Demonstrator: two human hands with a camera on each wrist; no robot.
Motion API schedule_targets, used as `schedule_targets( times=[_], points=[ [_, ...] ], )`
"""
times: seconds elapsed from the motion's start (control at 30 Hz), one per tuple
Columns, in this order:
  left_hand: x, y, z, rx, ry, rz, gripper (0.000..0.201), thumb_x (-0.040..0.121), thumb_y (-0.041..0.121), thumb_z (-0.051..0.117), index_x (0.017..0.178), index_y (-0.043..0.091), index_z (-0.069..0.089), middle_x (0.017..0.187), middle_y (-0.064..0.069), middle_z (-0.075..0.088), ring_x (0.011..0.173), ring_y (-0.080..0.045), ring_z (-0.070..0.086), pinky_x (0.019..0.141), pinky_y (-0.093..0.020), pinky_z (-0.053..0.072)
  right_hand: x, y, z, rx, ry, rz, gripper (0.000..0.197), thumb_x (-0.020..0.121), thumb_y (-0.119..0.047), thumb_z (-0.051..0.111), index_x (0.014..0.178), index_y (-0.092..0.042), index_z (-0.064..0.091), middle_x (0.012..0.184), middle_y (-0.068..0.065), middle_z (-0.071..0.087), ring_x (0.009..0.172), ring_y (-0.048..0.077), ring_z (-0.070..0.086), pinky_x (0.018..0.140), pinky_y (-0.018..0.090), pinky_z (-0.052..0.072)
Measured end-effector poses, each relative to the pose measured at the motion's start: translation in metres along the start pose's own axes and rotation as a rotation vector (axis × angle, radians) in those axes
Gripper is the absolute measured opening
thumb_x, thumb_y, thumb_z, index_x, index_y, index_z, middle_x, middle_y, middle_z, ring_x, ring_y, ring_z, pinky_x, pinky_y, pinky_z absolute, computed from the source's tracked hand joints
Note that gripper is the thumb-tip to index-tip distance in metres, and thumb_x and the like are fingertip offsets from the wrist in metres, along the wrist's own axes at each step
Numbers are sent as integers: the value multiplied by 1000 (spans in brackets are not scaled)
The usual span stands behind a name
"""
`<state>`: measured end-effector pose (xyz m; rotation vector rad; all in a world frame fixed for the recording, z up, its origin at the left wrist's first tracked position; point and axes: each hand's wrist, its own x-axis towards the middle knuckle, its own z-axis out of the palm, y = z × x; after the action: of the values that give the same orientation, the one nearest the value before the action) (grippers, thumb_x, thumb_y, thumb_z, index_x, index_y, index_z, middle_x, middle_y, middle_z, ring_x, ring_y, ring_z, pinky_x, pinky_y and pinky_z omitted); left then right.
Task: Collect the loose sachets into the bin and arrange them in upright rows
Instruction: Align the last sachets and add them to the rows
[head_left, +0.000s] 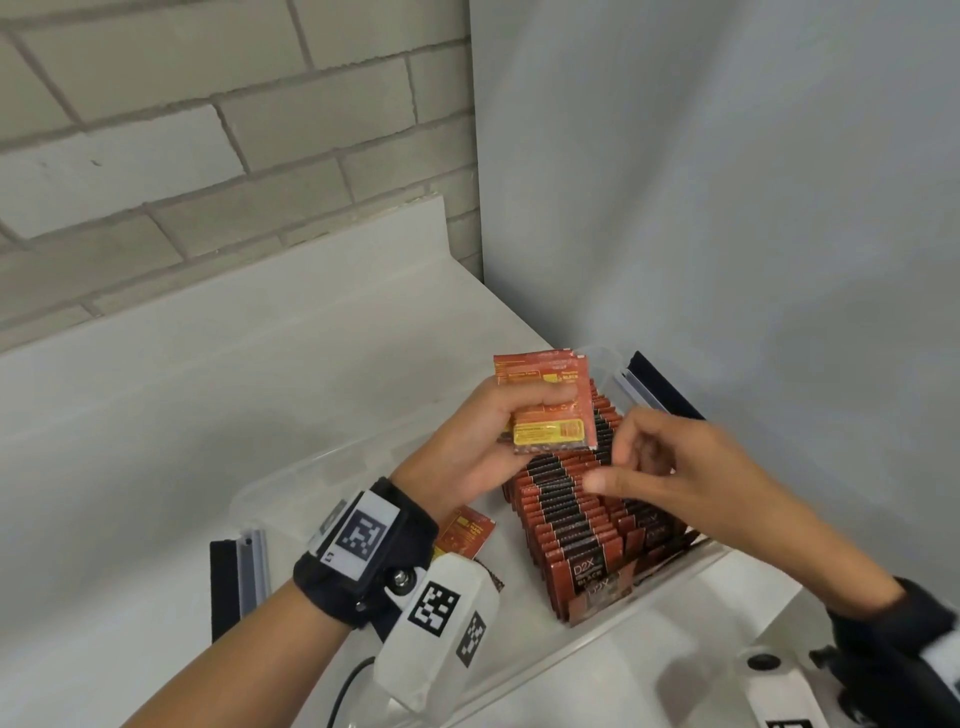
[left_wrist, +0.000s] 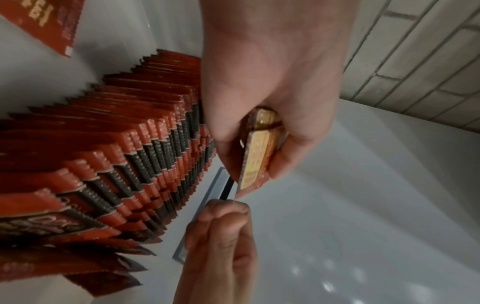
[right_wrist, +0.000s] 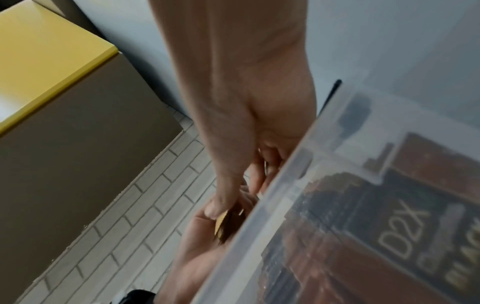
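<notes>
My left hand (head_left: 493, 436) grips a small stack of red sachets with yellow labels (head_left: 550, 410) upright over the clear bin (head_left: 337, 457); the thumb lies across the front. In the left wrist view the stack (left_wrist: 255, 156) sits between thumb and fingers. My right hand (head_left: 649, 457) hovers just right of it with fingers curled. Its fingertips (left_wrist: 223, 214) meet the stack's lower corner; whether they pinch it is unclear. Rows of red-and-black sachets (head_left: 576, 519) stand upright in the bin's right half. One loose sachet (head_left: 465, 532) lies flat on the bin floor beneath my left wrist.
The bin sits on a white counter (head_left: 208, 389) in a corner, brick wall behind, grey wall at right. Black latch handles stick out at the bin's far end (head_left: 660, 384) and near end (head_left: 236, 587). A yellow-topped cardboard box (right_wrist: 52, 61) shows in the right wrist view.
</notes>
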<state>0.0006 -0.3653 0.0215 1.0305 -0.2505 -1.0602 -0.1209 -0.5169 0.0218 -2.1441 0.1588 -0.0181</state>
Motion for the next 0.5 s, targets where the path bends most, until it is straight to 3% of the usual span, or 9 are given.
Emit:
schedule_targets(
  times=[0.07,0.13,0.2,0.27,0.37,0.5],
  points=[
    [0,-2,0,48,-31,15,30,80,7,62,110,5,61,102,-12,66,90,-22,66,80,-30,55,2,4,5,150,100,19,47,58,-56,70,80,-17,58,66,-12,62,60,1,54,57,14,44],
    [0,-4,1,89,-53,25,27,82,2,61,110,3,62,100,-11,67,89,-22,67,80,-30,55,4,8,9,284,136,-3,42,62,-47,73,88,-16,61,77,-1,68,74,16,65,71,27,55],
    [0,-5,2,123,-64,30,26,85,-3,60,110,2,62,96,-8,69,88,-19,68,79,-28,56,4,9,12,346,159,-36,35,66,-36,74,93,-16,63,81,5,69,79,25,67,81,37,56],
    [0,-5,3,139,-67,28,27,86,-1,59,113,2,61,98,-7,70,90,-18,68,83,-28,56,3,9,14,373,192,-62,28,70,-30,74,93,-18,65,81,6,69,79,26,66,82,39,55],
    [-2,-3,6,105,-88,-34,38,85,27,59,116,5,60,107,-10,68,100,-20,65,95,-32,50,0,7,13,425,292,-111,16,70,-29,72,86,-26,69,83,3,69,78,22,64,80,34,53],
    [-1,-5,4,100,-124,-146,78,78,63,43,134,9,49,132,-16,57,123,-26,55,106,-41,42,-5,5,13,442,406,-173,10,72,-23,71,77,-31,69,85,-2,71,81,22,66,80,33,55]
  ],
)
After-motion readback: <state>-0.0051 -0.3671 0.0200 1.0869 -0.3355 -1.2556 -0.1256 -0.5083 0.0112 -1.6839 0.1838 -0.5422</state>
